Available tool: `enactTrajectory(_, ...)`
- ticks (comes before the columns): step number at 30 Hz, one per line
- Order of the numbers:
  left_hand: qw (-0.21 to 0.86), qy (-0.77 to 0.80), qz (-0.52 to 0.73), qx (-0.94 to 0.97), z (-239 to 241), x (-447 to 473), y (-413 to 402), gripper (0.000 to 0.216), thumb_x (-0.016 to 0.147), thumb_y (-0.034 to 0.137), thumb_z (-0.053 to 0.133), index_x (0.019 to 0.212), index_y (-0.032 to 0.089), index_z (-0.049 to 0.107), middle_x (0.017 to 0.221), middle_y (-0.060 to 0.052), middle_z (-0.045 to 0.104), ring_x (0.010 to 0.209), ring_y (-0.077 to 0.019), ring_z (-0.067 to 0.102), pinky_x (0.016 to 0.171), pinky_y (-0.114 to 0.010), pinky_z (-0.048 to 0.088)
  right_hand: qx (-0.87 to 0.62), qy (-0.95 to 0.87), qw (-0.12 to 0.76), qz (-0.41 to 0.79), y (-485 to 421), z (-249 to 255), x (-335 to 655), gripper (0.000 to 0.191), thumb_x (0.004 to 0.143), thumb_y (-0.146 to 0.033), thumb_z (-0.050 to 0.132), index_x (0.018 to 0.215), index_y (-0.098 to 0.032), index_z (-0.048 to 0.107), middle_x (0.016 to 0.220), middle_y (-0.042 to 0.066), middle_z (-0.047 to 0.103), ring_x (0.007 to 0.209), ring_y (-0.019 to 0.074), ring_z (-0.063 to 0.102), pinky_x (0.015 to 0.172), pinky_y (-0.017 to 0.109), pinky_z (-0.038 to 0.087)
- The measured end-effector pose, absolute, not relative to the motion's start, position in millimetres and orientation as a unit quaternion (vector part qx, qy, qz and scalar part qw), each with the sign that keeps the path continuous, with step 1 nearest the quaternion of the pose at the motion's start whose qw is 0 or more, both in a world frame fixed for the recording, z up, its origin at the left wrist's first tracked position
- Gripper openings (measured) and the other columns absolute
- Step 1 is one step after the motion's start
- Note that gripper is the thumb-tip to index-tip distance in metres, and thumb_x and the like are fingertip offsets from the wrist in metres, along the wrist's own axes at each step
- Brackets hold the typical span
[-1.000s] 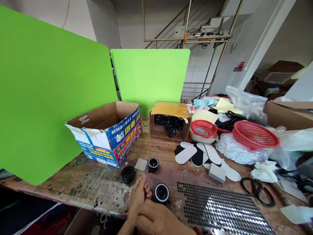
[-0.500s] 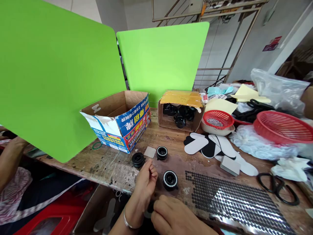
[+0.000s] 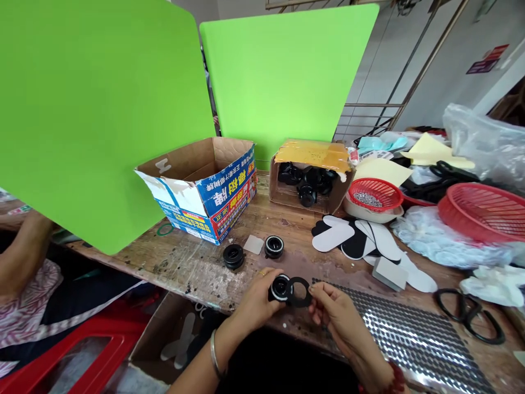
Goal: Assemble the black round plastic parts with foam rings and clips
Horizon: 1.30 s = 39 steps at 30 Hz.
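My left hand is closed round a black round cap with a silver ring, held just above the wooden table's front edge. My right hand pinches a thin black ring by its edge, right beside the cap and touching it. Two more black caps lie on the table beyond my hands, one plain black cap and one silver-rimmed cap. A small grey square pad lies between them.
A blue printed carton stands open at the left; a taped box of black caps behind. Red baskets, oval pads, scissors and a dotted sheet fill the right. Another person's arm shows far left.
The camera tilted down. My left hand lifted the silver-rimmed cap off the table, and my right hand came up from below the edge with a thin black ring.
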<state>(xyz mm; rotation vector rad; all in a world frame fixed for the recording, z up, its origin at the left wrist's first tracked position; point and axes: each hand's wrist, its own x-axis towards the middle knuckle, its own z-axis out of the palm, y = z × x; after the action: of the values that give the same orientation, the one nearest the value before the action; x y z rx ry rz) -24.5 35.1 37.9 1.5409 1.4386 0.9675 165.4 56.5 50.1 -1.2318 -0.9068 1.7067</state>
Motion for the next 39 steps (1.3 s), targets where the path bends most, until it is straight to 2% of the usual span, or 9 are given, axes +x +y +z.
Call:
enactTrajectory(4, 0.453, 0.554, 0.405, 0.568, 42.0, -45.2, 31.9, 0.070, 0.065, 0.005, 0.075, 0.130, 0.028, 0.065, 0.129, -0.009, 0.066, 0.121, -0.0289, 0.059, 0.106, -0.041, 0.041, -0.503, -0.370, 0.416, 0.661, 54.1, 40.8, 153.5, 0.042, 0.054, -0.049, 0.087, 0.061, -0.015, 0.064, 0.065, 0.001, 0.062, 0.054, 0.0109, 0.051, 0.052, 0.022, 0.042)
enactTrajectory(7, 0.490, 0.582, 0.476, 0.442, 39.4, -50.2, 24.2, 0.061, 0.061, 0.004, 0.075, 0.118, 0.024, 0.067, 0.108, -0.006, 0.071, 0.096, -0.0214, 0.066, 0.086, -0.032, 0.051, -0.513, -0.389, 0.422, 0.638, 56.0, 36.3, 142.6, 0.038, 0.055, -0.049, 0.084, 0.063, -0.016, 0.068, 0.069, 0.003, 0.065, 0.066, 0.0159, 0.055, 0.063, 0.027, 0.046)
enactTrajectory(10, 0.563, 0.576, 0.508, 0.305, 34.1, -46.6, 17.4, 0.033, 0.063, 0.025, 0.083, 0.088, 0.019, 0.063, 0.073, 0.001, 0.067, 0.067, -0.0146, 0.064, 0.063, -0.025, 0.050, -0.523, -0.391, 0.429, 0.624, 58.6, 33.3, 132.6, 0.037, 0.053, -0.050, 0.082, 0.061, -0.016, 0.068, 0.073, 0.004, 0.067, 0.074, 0.0192, 0.057, 0.070, 0.029, 0.047)
enactTrajectory(12, 0.607, 0.557, 0.499, 0.267, 30.9, -41.6, 14.2, 0.041, 0.064, 0.046, 0.083, 0.080, 0.017, 0.059, 0.064, 0.002, 0.065, 0.058, -0.0138, 0.064, 0.058, -0.025, 0.050, -0.535, -0.384, 0.431, 0.617, 59.8, 31.8, 128.4, 0.037, 0.051, -0.050, 0.083, 0.061, -0.016, 0.069, 0.077, 0.005, 0.069, 0.076, 0.0199, 0.058, 0.071, 0.030, 0.047)
enactTrajectory(14, 0.632, 0.545, 0.494, 0.243, 28.8, -36.4, 12.3, 0.053, 0.059, 0.059, 0.083, 0.078, 0.016, 0.059, 0.063, 0.001, 0.066, 0.056, -0.0138, 0.066, 0.057, -0.025, 0.053, -0.542, -0.380, 0.429, 0.614, 60.6, 30.4, 126.5, 0.037, 0.051, -0.049, 0.083, 0.063, -0.016, 0.070, 0.079, 0.005, 0.070, 0.076, 0.0197, 0.058, 0.071, 0.030, 0.047)
enactTrajectory(17, 0.649, 0.531, 0.505, 0.204, 28.0, -31.0, 12.4, 0.064, 0.049, 0.066, 0.086, 0.077, 0.015, 0.060, 0.064, 0.001, 0.066, 0.056, -0.0118, 0.067, 0.059, -0.023, 0.055, -0.539, -0.381, 0.429, 0.616, 61.3, 28.6, 126.6, 0.036, 0.051, -0.047, 0.083, 0.065, -0.016, 0.072, 0.078, 0.005, 0.070, 0.076, 0.0194, 0.058, 0.073, 0.029, 0.046)
enactTrajectory(23, 0.656, 0.518, 0.523, 0.166, 29.3, -29.7, 17.1, 0.067, 0.040, 0.064, 0.091, 0.071, 0.014, 0.060, 0.061, 0.002, 0.064, 0.054, -0.0103, 0.066, 0.056, -0.020, 0.056, -0.542, -0.383, 0.427, 0.614, 61.4, 26.0, 127.3, 0.033, 0.053, -0.045, 0.082, 0.067, -0.016, 0.071, 0.082, 0.005, 0.069, 0.078, 0.0193, 0.058, 0.073, 0.029, 0.046)
enactTrajectory(28, 0.661, 0.511, 0.526, 0.158, 29.0, -30.0, 17.1, 0.065, 0.040, 0.062, 0.092, 0.072, 0.014, 0.061, 0.061, 0.001, 0.066, 0.054, -0.0110, 0.067, 0.055, -0.020, 0.057, -0.550, -0.392, 0.419, 0.607, 60.8, 24.7, 126.5, 0.033, 0.055, -0.046, 0.079, 0.067, -0.016, 0.071, 0.082, 0.005, 0.068, 0.076, 0.0191, 0.057, 0.071, 0.029, 0.045)
enactTrajectory(39, 0.651, 0.526, 0.521, 0.169, 27.3, -29.3, 18.3, 0.065, 0.042, 0.062, 0.092, 0.072, 0.013, 0.061, 0.060, 0.000, 0.067, 0.052, -0.0114, 0.067, 0.054, -0.020, 0.058, -0.561, -0.469, 0.396, 0.555, 62.1, 26.4, 126.3, 0.034, 0.061, -0.052, 0.070, 0.062, -0.018, 0.063, 0.088, 0.009, 0.069, 0.083, 0.0239, 0.061, 0.079, 0.034, 0.047)
